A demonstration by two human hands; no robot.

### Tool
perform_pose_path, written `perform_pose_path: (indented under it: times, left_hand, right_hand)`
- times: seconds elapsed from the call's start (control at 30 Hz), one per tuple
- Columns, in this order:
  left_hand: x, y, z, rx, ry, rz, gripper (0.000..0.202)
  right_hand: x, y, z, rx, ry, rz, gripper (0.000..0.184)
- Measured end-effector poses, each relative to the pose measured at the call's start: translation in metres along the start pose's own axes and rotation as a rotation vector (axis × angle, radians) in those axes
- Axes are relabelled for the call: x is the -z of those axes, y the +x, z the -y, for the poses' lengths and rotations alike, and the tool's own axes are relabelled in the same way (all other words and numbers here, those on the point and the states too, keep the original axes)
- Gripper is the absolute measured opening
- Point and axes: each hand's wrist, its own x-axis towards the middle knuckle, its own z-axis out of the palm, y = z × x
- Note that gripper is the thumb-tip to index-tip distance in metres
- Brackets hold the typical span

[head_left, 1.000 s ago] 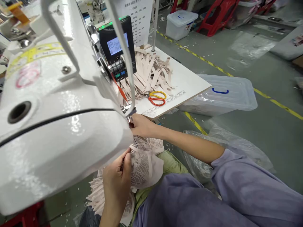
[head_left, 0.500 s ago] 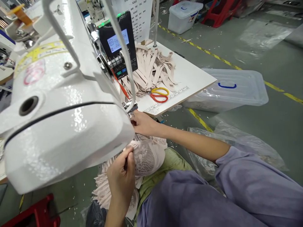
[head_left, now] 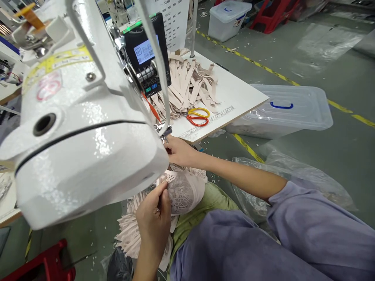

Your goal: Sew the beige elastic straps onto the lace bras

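Note:
A pale pink lace bra (head_left: 183, 195) hangs over my lap, below the white sewing machine head (head_left: 88, 164). My left hand (head_left: 154, 216) is closed, pinching the bra's lace edge between thumb and forefinger. Farther up, my right hand (head_left: 183, 151) is curled at the garment's upper edge, close to the machine's presser foot area. The machine head covers its fingertips and the needle. More pale gathered pieces (head_left: 131, 230) hang down to the left of my left wrist.
Scissors (head_left: 197, 117) with red and yellow handles lie on the white table (head_left: 240, 91) beside a heap of beige strips (head_left: 190, 82). A control panel (head_left: 146, 54) stands behind the machine. Lidded plastic boxes (head_left: 295, 107) and a red stool (head_left: 47, 263) are on the floor.
My left hand has shifted slightly to the right, and more of the dotted lace edge shows at its fingertips. The machine head appears slightly farther right. My right hand has hardly moved.

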Motion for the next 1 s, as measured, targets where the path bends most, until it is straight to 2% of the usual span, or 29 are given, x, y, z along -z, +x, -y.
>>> perform_pose_path:
  times: [0.13,0.2,0.3,0.37,0.43,0.5,0.67,0.83,1.0]
  left_hand:
    - [0.0,-0.005,0.006,0.026,0.048,-0.029,0.032]
    - [-0.005,-0.008,0.007,-0.025,0.156,-0.154,0.034]
    - [-0.017,-0.011,0.0,-0.199,0.296,-0.322,0.037]
    - [-0.027,-0.012,-0.01,-0.261,0.339,-0.288,0.047]
    - [-0.035,-0.012,-0.017,-0.267,0.393,-0.217,0.056]
    - [-0.039,-0.012,-0.02,-0.257,0.445,-0.195,0.058]
    - [-0.037,-0.011,-0.013,-0.265,0.466,-0.221,0.052]
    - [-0.036,-0.007,-0.009,-0.259,0.464,-0.191,0.054]
    - [-0.037,-0.005,-0.007,-0.255,0.462,-0.188,0.055]
  right_hand:
    - [0.002,-0.001,-0.001,0.015,0.014,-0.006,0.009]
    - [0.004,-0.002,0.0,0.018,0.021,-0.006,0.009]
    - [0.004,-0.004,0.004,-0.005,0.045,-0.006,0.01]
    - [0.004,-0.006,0.007,-0.035,0.069,-0.018,0.009]
    - [0.003,-0.007,0.009,-0.052,0.079,-0.036,0.009]
    - [0.0,-0.006,0.007,-0.054,0.067,-0.053,0.01]
    - [-0.007,-0.002,0.0,-0.014,-0.02,-0.091,0.008]
    - [-0.008,0.0,0.003,-0.031,-0.004,-0.129,0.006]
    - [-0.008,0.001,0.0,0.022,0.027,-0.149,0.007]
